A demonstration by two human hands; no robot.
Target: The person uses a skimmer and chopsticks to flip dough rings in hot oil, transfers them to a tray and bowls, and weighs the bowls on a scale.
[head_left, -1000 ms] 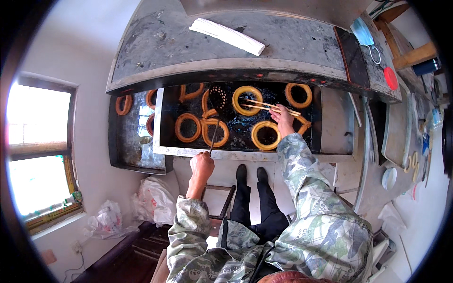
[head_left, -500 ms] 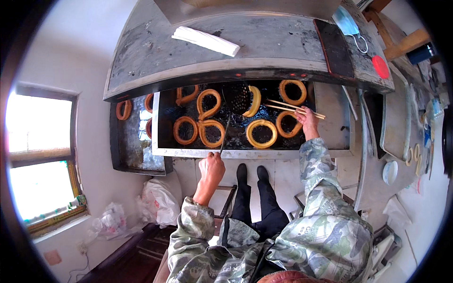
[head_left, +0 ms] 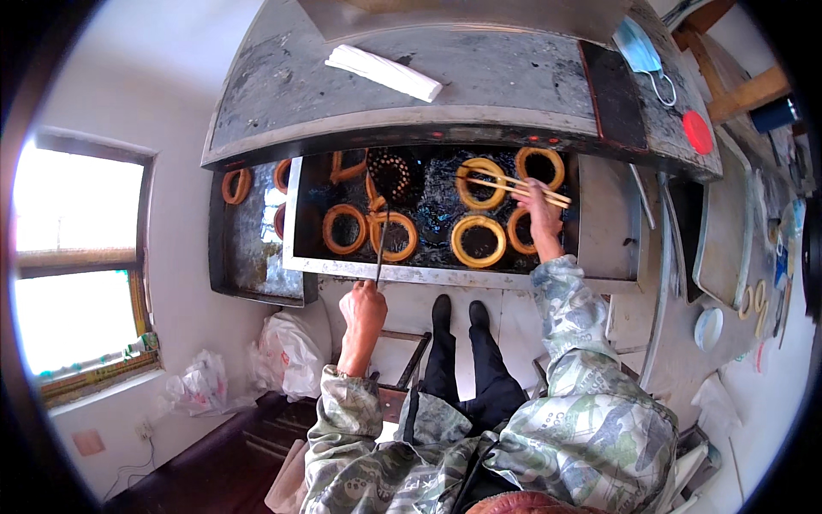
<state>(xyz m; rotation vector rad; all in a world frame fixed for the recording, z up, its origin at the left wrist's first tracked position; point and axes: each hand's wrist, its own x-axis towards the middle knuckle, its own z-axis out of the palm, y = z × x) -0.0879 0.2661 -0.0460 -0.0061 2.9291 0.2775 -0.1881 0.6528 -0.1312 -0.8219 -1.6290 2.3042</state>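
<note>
My left hand (head_left: 363, 310) is closed round the long handle of a perforated skimmer (head_left: 391, 178). The skimmer's dark bowl is over the oil and partly covers a brown dough ring. In my right hand (head_left: 541, 218) are long wooden chopsticks (head_left: 538, 193). Their tips reach across a pale golden dough ring (head_left: 481, 205); whether they grip it I cannot tell. Just nearer lies another golden ring (head_left: 458, 243). Several browner rings, such as one at the left (head_left: 328, 230), float in the rectangular metal fryer (head_left: 428, 275).
Left of the fryer a metal tray (head_left: 244, 278) holds several rings. A grey counter (head_left: 282, 94) runs behind, bearing a white wrapped bundle (head_left: 385, 72), a dark flat panel (head_left: 612, 94), a blue face mask (head_left: 635, 47) and a red lid (head_left: 697, 132). A side table (head_left: 685, 343) stands at the right.
The skimmer has moved left, away from the pale ring, and now covers part of a browner ring. That pale ring, tilted before, lies flat. The chopsticks have shifted left over it.
</note>
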